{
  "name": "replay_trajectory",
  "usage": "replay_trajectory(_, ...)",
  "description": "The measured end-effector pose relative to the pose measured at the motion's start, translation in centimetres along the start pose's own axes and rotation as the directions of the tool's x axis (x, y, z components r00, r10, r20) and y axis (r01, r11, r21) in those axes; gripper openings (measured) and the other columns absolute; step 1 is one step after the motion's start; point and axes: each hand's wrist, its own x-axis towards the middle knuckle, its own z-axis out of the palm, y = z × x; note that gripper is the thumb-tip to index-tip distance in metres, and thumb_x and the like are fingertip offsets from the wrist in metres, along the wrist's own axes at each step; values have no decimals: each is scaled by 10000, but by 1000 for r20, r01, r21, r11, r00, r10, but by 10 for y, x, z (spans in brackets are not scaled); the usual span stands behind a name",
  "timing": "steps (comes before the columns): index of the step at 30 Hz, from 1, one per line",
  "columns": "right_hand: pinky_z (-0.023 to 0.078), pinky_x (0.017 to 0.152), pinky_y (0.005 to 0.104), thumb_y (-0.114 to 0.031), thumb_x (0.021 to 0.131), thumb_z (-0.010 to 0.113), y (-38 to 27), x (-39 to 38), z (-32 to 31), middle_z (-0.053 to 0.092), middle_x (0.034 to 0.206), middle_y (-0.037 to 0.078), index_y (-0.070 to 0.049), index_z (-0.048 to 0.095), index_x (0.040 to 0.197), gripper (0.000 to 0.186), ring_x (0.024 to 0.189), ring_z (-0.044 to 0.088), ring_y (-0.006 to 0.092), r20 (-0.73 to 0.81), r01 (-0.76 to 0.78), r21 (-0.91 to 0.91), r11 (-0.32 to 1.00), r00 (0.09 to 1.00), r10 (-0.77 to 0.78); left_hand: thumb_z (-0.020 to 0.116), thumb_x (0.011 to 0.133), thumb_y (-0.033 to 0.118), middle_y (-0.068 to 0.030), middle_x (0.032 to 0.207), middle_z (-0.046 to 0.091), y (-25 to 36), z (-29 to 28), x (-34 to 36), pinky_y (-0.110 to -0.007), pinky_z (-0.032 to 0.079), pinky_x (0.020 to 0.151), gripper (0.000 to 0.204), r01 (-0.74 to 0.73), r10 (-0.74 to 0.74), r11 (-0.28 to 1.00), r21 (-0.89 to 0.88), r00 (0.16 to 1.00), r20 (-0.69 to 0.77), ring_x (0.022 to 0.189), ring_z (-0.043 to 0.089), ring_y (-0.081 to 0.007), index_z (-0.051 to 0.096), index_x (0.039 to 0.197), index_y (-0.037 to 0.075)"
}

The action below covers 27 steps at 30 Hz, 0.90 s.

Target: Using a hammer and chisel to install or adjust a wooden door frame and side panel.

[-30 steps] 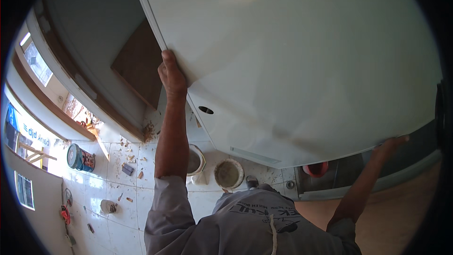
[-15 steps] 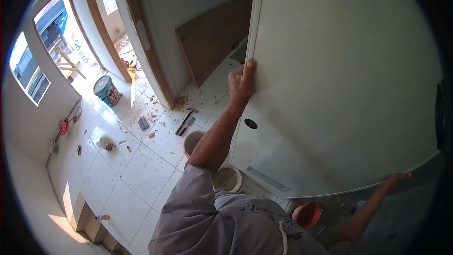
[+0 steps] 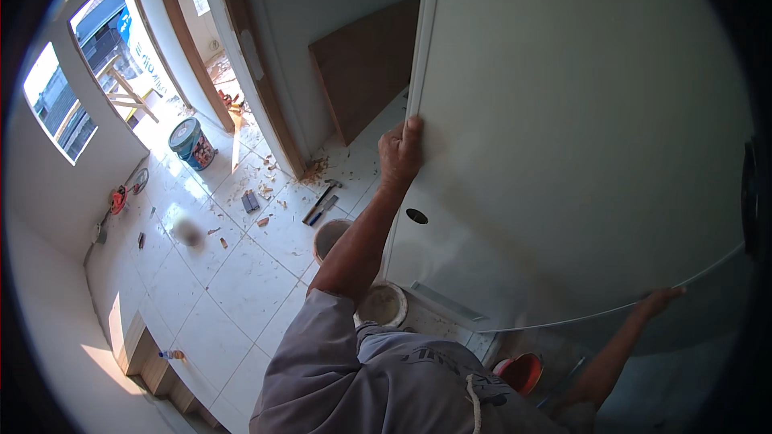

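Observation:
A large pale door panel (image 3: 563, 128) stands upright before me and fills the right half of the view. A small dark round hole (image 3: 416, 215) is cut through it near its left edge. My left hand (image 3: 400, 150) grips that left edge, thumb on the face and fingers closed round the side. Farther right and lower, my right hand (image 3: 662, 302) is at the panel's opposite edge with its fingers bent over it; part of its grip is hidden.
Buckets (image 3: 381, 305) stand by my legs, with a red one (image 3: 520, 373) below the panel. A hammer (image 3: 322, 202) and wood shavings lie on the white tiles near a wooden door frame (image 3: 265, 72). A brown board (image 3: 366, 68) leans behind. A paint pail (image 3: 192, 144) stands farther left.
The panel and both hands have shifted a little to the left in the view, and its left edge leans slightly differently. The surroundings have shifted slightly right. Both hands keep their hold.

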Motion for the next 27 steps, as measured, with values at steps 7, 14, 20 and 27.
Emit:
replay_trajectory(7, 331, 1063, 371, -668, 933, 288, 31, 30, 31, 421, 1403, 227, 78, 350, 1389, 877, 1248, 448, 333, 79, 52, 80, 995, 995, -58, 387, 944, 576, -85, 567, 453, -29, 9, 13, -375, 366, 542, 668, -7, 5, 999, -53, 999, -36, 581, 421, -158, 514, 704, -34)
replay_trajectory(14, 329, 1043, 349, -696, 915, 298, 60, 80, 38, 484, 1336, 250, 112, 409, 1333, 916, 1225, 465, 330, 142, 167, -87, 982, 978, -153, 335, 930, 631, -95, 598, 466, -25, 18, 14, -408, 351, 548, 721, 13, -11, 996, 88, 1000, -28, 612, 440, -168, 550, 798, -45)
replay_trajectory(20, 393, 980, 390, -775, 859, 255, 67, 77, 47, 588, 1177, 285, 107, 540, 1215, 992, 1147, 534, 400, 166, 142, -105, 984, 978, -124, 331, 941, 624, -68, 604, 463, -27, 15, 8, -388, 361, 558, 718, 17, -17, 1000, 18, 999, 43, 614, 441, -177, 552, 775, -38)
replay_trajectory(27, 408, 980, 429, -745, 883, 203, 48, 62, 48, 602, 1146, 292, 60, 589, 1187, 943, 1140, 545, 406, 252, 178, -309, 934, 963, -100, 330, 961, 588, -94, 690, 522, -22, 23, 13, -375, 403, 644, 695, 31, -30, 998, -53, 999, 33, 692, 487, -207, 569, 844, -53)
